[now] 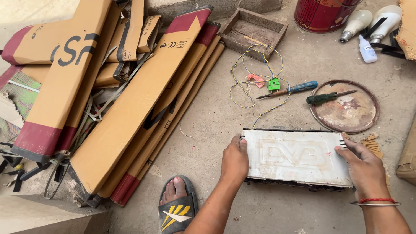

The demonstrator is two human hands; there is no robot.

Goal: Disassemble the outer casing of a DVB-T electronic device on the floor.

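Your left hand [234, 160] grips the left end of a flat white metal box [297, 157] that lies on the concrete floor [277, 208], fingers curled over its edge; your right hand [365, 167] clasps the right end the same way, thumb lying on the top face, a red thread and a metal bangle [375, 203] on the wrist. The box sits lid-up between both hands, its dark underside showing along the near edge. Just beyond it a twisted blue-and-yellow wire [251, 82] loops across the floor to a small green part [273, 83], with a blue-handled screwdriver [289, 89] lying beside that. A green-handled screwdriver [328, 97] rests on a rusty round metal lid [346, 112], near the box's far right corner. Your sandalled foot [177, 203] is planted left of your left arm. Long cardboard cartons [130, 112] are stacked well to the left, and a wooden tray [252, 32], a red tin [323, 14] and two light bulbs [372, 21] stand farther back.
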